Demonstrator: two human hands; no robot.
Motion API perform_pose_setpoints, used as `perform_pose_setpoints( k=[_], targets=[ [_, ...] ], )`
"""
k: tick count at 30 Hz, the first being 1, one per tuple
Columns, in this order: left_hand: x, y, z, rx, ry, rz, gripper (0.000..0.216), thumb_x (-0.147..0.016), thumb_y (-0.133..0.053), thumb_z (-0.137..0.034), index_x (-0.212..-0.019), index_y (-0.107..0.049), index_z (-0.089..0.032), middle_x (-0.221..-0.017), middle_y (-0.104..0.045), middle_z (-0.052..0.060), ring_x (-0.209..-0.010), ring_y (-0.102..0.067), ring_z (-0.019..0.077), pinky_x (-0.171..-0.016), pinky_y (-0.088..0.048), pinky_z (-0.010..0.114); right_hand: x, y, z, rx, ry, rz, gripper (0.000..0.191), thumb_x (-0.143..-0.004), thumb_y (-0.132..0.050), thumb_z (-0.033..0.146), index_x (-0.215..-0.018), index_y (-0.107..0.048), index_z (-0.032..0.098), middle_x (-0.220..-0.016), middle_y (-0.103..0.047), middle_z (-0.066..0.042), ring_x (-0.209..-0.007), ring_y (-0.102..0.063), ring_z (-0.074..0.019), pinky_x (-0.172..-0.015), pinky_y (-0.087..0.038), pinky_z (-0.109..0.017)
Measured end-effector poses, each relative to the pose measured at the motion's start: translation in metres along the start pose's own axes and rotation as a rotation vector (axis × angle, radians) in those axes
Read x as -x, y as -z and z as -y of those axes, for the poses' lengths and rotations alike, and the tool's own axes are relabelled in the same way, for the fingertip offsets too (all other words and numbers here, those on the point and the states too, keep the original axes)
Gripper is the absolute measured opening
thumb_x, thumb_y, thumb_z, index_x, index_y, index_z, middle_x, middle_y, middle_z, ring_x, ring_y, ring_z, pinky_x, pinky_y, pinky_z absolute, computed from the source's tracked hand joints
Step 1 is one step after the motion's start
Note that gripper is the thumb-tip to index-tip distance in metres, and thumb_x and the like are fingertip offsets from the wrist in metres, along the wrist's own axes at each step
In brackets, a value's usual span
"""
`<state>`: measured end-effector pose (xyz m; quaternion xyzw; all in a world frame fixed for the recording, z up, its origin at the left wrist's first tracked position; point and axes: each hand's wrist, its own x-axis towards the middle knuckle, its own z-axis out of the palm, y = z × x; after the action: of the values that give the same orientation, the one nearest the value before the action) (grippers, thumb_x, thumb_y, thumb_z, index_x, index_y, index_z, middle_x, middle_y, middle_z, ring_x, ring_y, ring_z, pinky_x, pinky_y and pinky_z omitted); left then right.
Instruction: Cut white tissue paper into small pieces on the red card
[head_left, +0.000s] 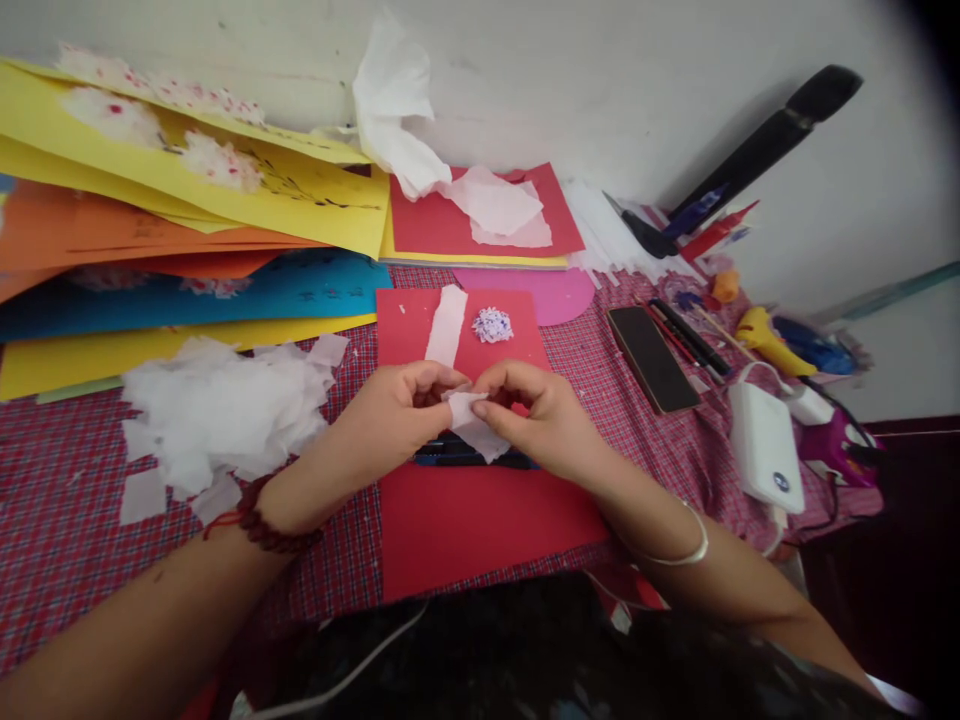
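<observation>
Between my two hands is a small piece of white tissue paper (480,432), pinched at its upper edge. My left hand (405,405) grips its left corner with thumb and fingers. On the other side, my right hand (536,410) pinches it, thumb in front. Below the tissue lies a dark pen-like object (442,450), partly hidden by it. Under everything is a red paper sheet (480,530). Beyond my hands, a torn white paper strip (448,325) and a crumpled white ball with blue-purple marks (492,324) rest on the red sheet.
Left of my arm is a heap of white tissue squares (225,410). Behind it stand stacked coloured papers (322,205) with tissue flowers. To the right lie a phone (652,358), pens (690,338) and a white power bank (765,445). A wall (525,80) rises behind.
</observation>
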<state>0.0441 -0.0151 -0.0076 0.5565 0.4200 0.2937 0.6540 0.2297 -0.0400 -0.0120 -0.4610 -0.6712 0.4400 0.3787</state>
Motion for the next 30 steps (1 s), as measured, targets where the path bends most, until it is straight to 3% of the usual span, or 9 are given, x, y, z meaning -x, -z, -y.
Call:
perform_pose_setpoints(
  k=[4, 10, 16, 23, 27, 30],
  targets=[
    [0.000, -0.003, 0.003, 0.058, -0.036, 0.009, 0.018, -0.074, -0.069, -0.020, -0.092, -0.068, -0.017, -0.086, -0.070, 0.002, -0.076, -0.063, 0.0139, -0.067, -0.048, 0.024, -0.002, -0.002, -0.002, -0.009, -0.009, -0.001, 0.008, -0.083, -0.063, 0.020, -0.090, -0.059, 0.019, -0.074, -0.061, 0.003, -0.062, -0.050, -0.0087, -0.055, -0.038, -0.022],
    [0.001, -0.005, -0.001, 0.093, -0.053, 0.024, 0.021, -0.070, -0.069, -0.017, -0.091, -0.065, -0.017, -0.078, -0.067, 0.000, -0.068, -0.060, 0.0122, -0.061, -0.046, 0.022, -0.002, -0.003, -0.003, -0.008, -0.018, 0.006, 0.012, -0.083, -0.060, 0.020, -0.095, -0.057, 0.019, -0.075, -0.059, 0.003, -0.063, -0.051, -0.0089, -0.056, -0.038, -0.022],
    [0.001, -0.004, 0.003, 0.063, -0.041, 0.022, 0.019, -0.079, -0.057, -0.013, -0.095, -0.064, -0.018, -0.068, -0.060, -0.003, -0.059, -0.057, 0.0100, -0.057, -0.046, 0.021, -0.001, -0.004, -0.006, 0.003, -0.030, 0.010, 0.010, -0.086, -0.060, 0.020, -0.096, -0.058, 0.019, -0.074, -0.057, 0.004, -0.063, -0.051, -0.0084, -0.056, -0.041, -0.022],
    [0.000, -0.005, 0.010, 0.103, -0.008, -0.016, 0.026, -0.088, -0.061, -0.038, -0.105, -0.063, -0.018, -0.076, -0.063, 0.000, -0.058, -0.060, 0.0113, -0.058, -0.050, 0.024, 0.000, -0.004, -0.005, 0.054, -0.024, 0.019, 0.010, -0.086, -0.059, 0.019, -0.096, -0.057, 0.019, -0.074, -0.058, 0.004, -0.062, -0.052, -0.0081, -0.056, -0.041, -0.022],
    [0.001, -0.009, 0.004, 0.000, -0.008, -0.051, 0.030, -0.078, -0.068, -0.025, -0.106, -0.060, -0.016, -0.070, -0.061, -0.003, -0.056, -0.055, 0.0101, -0.053, -0.044, 0.022, 0.001, -0.005, -0.006, 0.065, -0.005, 0.018, 0.015, -0.087, -0.060, 0.020, -0.101, -0.057, 0.020, -0.080, -0.060, 0.002, -0.064, -0.053, -0.0088, -0.057, -0.042, -0.023],
    [0.002, -0.009, 0.000, -0.020, -0.056, -0.099, 0.040, -0.077, -0.065, -0.017, -0.116, -0.058, -0.016, -0.065, -0.057, -0.006, -0.056, -0.051, 0.0092, -0.053, -0.040, 0.020, 0.000, -0.004, -0.007, -0.007, 0.018, -0.056, 0.035, -0.086, -0.063, 0.023, -0.118, -0.050, 0.021, -0.094, -0.060, -0.001, -0.070, -0.055, -0.0098, -0.060, -0.045, -0.024]
  ],
)
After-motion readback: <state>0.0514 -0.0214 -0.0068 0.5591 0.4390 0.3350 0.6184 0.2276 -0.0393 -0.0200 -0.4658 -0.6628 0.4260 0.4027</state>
